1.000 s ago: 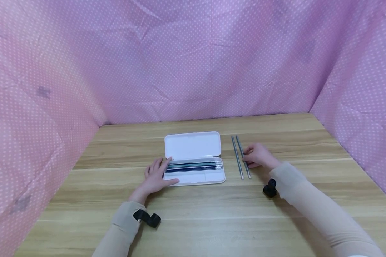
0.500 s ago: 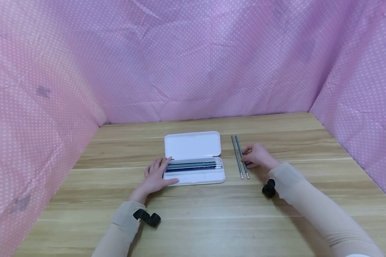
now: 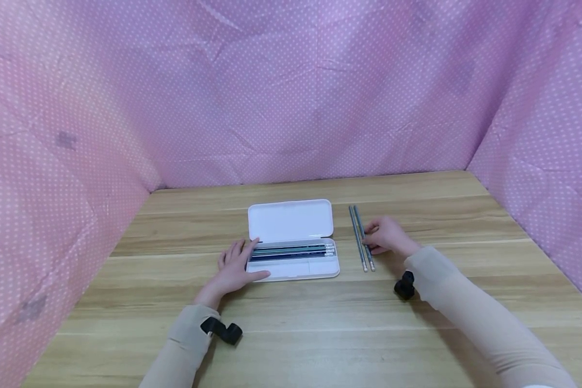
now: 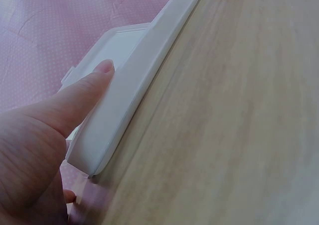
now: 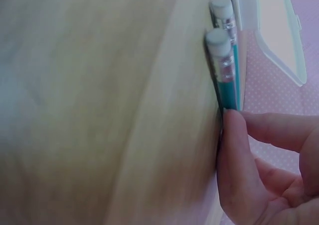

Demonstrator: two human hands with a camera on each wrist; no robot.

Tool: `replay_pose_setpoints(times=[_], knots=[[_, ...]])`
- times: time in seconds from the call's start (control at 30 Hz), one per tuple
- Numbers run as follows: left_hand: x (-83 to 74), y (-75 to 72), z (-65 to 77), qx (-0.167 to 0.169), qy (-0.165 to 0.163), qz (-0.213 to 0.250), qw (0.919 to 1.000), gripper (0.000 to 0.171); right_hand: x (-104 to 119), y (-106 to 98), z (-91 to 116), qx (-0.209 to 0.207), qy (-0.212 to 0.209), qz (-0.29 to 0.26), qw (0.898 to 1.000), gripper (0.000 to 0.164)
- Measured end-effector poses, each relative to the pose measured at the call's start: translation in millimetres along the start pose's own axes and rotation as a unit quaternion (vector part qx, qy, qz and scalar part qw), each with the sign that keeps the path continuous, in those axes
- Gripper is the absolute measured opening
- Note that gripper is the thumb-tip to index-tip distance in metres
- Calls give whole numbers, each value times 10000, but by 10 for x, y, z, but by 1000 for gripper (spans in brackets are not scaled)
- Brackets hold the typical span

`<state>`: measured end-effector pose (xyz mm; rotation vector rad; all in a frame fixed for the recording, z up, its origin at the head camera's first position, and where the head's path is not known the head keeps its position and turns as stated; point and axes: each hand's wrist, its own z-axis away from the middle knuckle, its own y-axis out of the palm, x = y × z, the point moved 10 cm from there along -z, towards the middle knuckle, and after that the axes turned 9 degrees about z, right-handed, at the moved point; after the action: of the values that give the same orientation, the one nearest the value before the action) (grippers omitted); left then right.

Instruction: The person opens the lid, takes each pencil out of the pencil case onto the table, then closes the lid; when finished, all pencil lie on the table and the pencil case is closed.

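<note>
A white pencil case point(image 3: 291, 274) lies on the table with its lid point(image 3: 291, 221) folded back. Several dark and green pencils point(image 3: 291, 252) lie lengthwise in it, their eraser ends to the right. My left hand point(image 3: 235, 271) rests at the case's left end, fingers spread, the thumb lying over the front rim. To the right of the case, two green pencils lie nearly side by side, white erasers toward me. My right hand point(image 3: 388, 236) pinches the right pencil point(image 5: 228, 93) between thumb and fingers, close to the tabletop. The left pencil point(image 3: 357, 234) lies just beside it.
The wooden table point(image 3: 291, 334) runs back to a pink dotted cloth point(image 3: 291, 108) that hangs behind and at both sides. A black wrist camera point(image 3: 228, 331) is strapped to the left sleeve, another black camera point(image 3: 404, 286) to the right one.
My right hand has slid the right pencil slightly left, narrowing the gap to the other pencil. The left hand and the case have stayed in place.
</note>
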<state>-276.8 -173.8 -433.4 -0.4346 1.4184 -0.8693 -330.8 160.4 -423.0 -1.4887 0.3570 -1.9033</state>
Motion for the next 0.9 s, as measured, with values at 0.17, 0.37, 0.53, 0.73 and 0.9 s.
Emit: replay_pose_setpoints(times=[0.17, 0.37, 0.53, 0.73, 0.9], knots=[[3, 4, -4, 4, -4, -6, 10000, 92, 9, -11, 5, 96, 47, 99, 9999, 34], [13, 4, -5, 17, -3, -6, 10000, 92, 56, -71, 22, 133, 67, 194, 9997, 39], [10, 3, -6, 17, 12, -14, 10000, 92, 190, -102, 68, -3, -88, 485, 9988, 39], [6, -1, -5, 4, 19, 27, 10000, 92, 438, -7, 113, -4, -361, 651, 9972, 40], [12, 1, -7, -5, 9, 27, 10000, 92, 628, 114, 116, 51, -608, 760, 9952, 39]])
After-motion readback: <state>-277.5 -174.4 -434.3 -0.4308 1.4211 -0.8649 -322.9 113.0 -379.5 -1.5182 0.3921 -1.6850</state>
